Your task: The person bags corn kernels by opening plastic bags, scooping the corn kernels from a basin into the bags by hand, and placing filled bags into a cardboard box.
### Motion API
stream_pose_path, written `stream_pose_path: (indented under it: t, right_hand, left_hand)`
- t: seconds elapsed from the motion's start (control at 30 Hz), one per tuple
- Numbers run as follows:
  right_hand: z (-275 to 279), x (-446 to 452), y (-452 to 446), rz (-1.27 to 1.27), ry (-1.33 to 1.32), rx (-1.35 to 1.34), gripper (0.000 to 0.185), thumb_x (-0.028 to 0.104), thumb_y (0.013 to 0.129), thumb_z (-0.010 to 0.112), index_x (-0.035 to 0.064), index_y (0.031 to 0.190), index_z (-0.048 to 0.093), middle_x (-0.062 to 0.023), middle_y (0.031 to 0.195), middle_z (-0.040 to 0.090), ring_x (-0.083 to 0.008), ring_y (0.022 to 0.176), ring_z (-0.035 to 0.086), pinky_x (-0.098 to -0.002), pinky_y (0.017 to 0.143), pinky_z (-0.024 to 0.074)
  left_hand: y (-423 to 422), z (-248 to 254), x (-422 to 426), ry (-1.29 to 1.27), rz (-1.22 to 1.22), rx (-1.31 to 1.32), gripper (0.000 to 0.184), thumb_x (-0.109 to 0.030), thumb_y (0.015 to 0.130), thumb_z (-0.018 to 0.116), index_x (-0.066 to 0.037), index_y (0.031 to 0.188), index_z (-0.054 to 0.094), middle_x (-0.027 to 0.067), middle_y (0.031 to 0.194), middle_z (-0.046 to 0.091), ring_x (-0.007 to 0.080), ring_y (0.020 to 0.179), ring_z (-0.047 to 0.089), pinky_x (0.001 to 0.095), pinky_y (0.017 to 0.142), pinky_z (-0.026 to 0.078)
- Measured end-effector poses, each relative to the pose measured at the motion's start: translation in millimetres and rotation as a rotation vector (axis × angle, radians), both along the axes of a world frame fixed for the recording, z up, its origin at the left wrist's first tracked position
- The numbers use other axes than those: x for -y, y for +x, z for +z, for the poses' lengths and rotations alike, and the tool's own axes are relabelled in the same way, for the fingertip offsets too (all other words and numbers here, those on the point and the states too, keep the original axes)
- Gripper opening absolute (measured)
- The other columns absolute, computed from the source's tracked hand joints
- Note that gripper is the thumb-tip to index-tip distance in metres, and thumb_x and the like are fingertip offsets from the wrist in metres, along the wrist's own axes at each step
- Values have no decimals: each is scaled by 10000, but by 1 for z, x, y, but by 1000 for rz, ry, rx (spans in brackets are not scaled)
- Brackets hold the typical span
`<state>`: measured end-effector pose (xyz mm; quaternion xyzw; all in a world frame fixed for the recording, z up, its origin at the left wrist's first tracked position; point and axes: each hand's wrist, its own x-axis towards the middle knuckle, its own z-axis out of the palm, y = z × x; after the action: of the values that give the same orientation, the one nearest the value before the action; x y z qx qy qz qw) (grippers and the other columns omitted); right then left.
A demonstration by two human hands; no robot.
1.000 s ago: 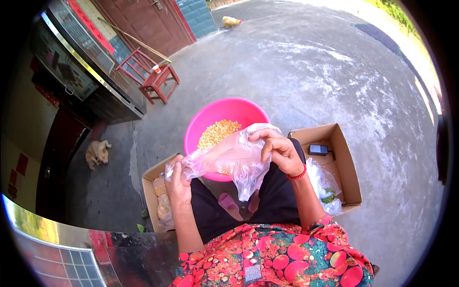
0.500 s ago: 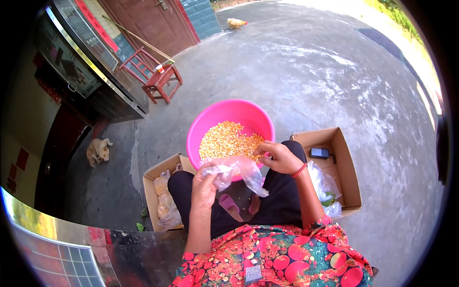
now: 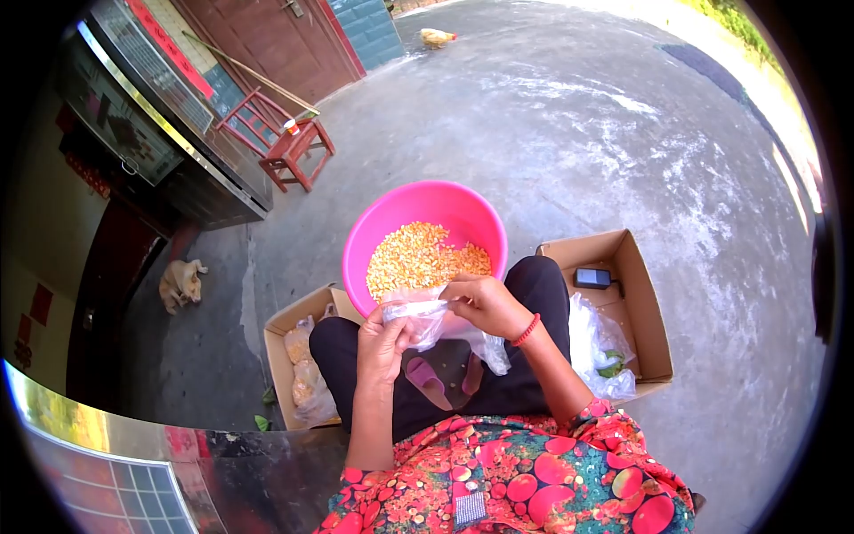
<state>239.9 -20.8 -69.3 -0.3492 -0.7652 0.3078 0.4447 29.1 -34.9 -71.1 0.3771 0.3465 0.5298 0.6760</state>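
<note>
A clear plastic bag (image 3: 425,322) is stretched between my two hands, over the near rim of a pink basin (image 3: 365,245). My left hand (image 3: 382,343) pinches the bag's left side. At the bag's upper right edge, the fingers of my right hand (image 3: 487,304) are closed on the plastic; a red bracelet circles that wrist. Yellow corn kernels (image 3: 418,258) lie in the basin just beyond the bag. The bag looks thin and crumpled, its right end hanging over my lap.
A cardboard box (image 3: 277,356) with filled bags stands at my left. At my right another cardboard box (image 3: 654,320) holds plastic bags (image 3: 600,343) and a small black device (image 3: 592,278). Farther off are a red chair (image 3: 289,160), a dog (image 3: 182,283) and a chicken (image 3: 436,38).
My right hand has moved left and down from above the kernels to the bag's edge, and now grips it. The left hand still holds the bag.
</note>
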Motion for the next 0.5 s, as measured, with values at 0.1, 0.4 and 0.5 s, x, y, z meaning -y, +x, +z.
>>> stream_pose_path:
  t: [0.1, 0.4, 0.5]
  right_hand:
    - [4, 1, 3, -97, -44, -44, 88, -12, 762, 579, 18, 839, 608, -117, 791, 575, -246, 695, 592, -323, 607, 463]
    - [8, -4, 8, -343, 110, 23, 62, 36, 787, 565, 12, 840, 588, -130, 784, 573, -280, 695, 576, -335, 612, 452]
    - [5, -4, 3, -310, -4, -97, 54, 50, 803, 554, 6, 824, 576, -114, 724, 576, -231, 671, 579, -321, 602, 439]
  left_hand:
    - [3, 1, 1, -44, 1, 23, 200, -94, 874, 567, -62, 1070, 590, -5, 694, 505, 32, 447, 342, 182, 453, 369]
    - [2, 18, -2, -1, 83, 28, 258, -96, 886, 553, -32, 1135, 560, -27, 715, 508, 5, 474, 312, 144, 430, 262]
    - [0, 8, -4, 172, 116, -234, 235, -107, 868, 586, -13, 1083, 602, -8, 767, 547, 52, 622, 477, 183, 558, 395]
